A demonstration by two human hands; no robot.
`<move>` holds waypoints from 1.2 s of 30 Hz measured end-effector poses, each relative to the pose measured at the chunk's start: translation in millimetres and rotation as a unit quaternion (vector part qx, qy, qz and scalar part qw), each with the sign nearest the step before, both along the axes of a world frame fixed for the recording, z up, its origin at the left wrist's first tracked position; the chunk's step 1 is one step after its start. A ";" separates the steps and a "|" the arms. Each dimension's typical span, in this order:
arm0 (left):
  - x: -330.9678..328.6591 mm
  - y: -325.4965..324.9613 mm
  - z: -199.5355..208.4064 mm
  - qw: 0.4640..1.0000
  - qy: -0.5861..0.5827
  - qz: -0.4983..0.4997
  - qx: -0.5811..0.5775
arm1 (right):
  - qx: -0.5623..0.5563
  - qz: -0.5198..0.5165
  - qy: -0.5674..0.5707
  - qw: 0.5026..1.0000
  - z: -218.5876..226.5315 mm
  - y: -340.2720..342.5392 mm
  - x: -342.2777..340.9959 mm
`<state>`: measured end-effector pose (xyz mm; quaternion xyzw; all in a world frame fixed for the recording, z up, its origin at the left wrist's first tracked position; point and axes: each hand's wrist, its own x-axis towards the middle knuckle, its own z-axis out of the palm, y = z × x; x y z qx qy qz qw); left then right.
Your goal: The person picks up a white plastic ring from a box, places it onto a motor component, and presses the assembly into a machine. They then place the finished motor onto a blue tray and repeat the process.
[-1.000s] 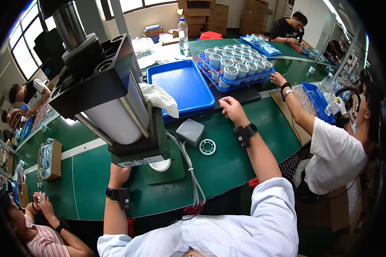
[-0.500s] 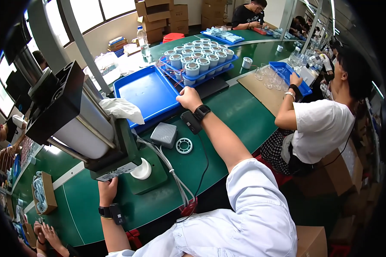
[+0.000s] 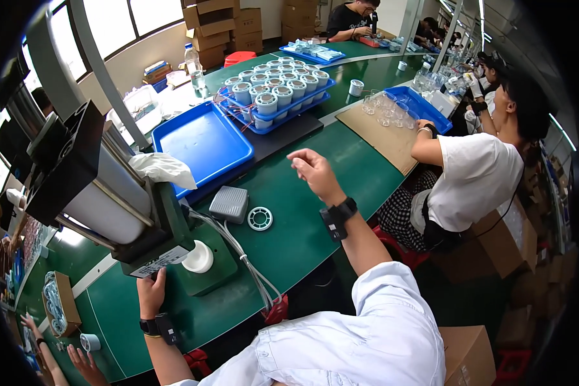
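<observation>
My right hand [image 3: 316, 172] hangs over the green table, fingers loosely bent and apart, nothing visible in it. It is nearest a white spoked ring [image 3: 260, 219] and a grey foot pedal [image 3: 229, 204]. My left hand [image 3: 152, 294] is at the lower edge of a bench press [image 3: 116, 193]; its thumb shows, but its fingers are partly hidden behind the press head. Beside it, a white round cup-like part [image 3: 198, 257] sits on the press's green base [image 3: 206, 282]. An empty blue tray [image 3: 202, 145] lies beyond the press, with a white cloth [image 3: 164, 168] draped near it.
Stacked blue trays [image 3: 289, 106] hold many white cylindrical parts with red wires. Grey cables [image 3: 241, 254] run off the table's front edge. A co-worker [image 3: 473, 180] sits at the right by clear cups [image 3: 389, 110]. A box of pale cords [image 3: 61, 302] and another person's hand [image 3: 87, 365] are at left.
My right hand has left the blue tray's corner and moved right and nearer me. My left hand stays by the press. A white cup now shows near the other person's hands at left.
</observation>
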<state>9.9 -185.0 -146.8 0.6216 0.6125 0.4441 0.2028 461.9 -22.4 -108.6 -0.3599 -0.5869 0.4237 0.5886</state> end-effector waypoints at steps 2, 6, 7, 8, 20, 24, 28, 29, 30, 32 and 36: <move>3.4 -0.4 7.6 1.000 0.001 -0.010 -0.017 | -0.037 -0.045 0.036 0.998 -28.2 -21.6 33.6; -2.4 0.0 12.2 0.998 0.025 -0.015 -0.049 | -0.067 -0.047 0.208 0.975 -47.9 -44.8 65.4; -3.4 -1.4 12.9 0.997 0.038 -0.015 -0.060 | -0.068 -0.033 0.283 0.956 -48.4 -48.3 68.0; -3.3 -2.9 12.6 0.997 0.037 -0.015 -0.060 | -0.068 -0.033 0.282 0.956 -49.0 -50.6 69.3; 3.1 -15.4 17.0 0.998 0.055 -0.012 0.024 | 0.117 -0.326 0.013 0.938 1.2 -56.6 85.0; 3.5 -22.8 22.6 0.997 0.068 -0.009 0.023 | 0.212 -0.417 -0.123 0.876 60.8 -52.1 96.1; 7.5 -26.1 29.6 0.996 0.083 -0.016 0.008 | 0.177 -0.407 -0.174 0.879 101.6 -30.7 119.1; 7.6 -27.5 30.6 0.996 0.083 -0.017 0.008 | 0.174 -0.417 -0.204 0.869 112.3 -20.6 124.6; 6.7 -29.0 31.2 0.996 0.083 -0.016 0.009 | 0.171 -0.424 -0.233 0.858 122.8 -10.6 125.7; 4.1 -32.2 31.3 0.996 0.084 -0.009 0.011 | 0.179 -0.432 -0.238 0.851 144.0 4.6 124.4; 3.4 -34.7 33.0 0.996 0.090 -0.006 0.003 | 0.192 -0.470 -0.282 0.814 174.8 48.0 134.2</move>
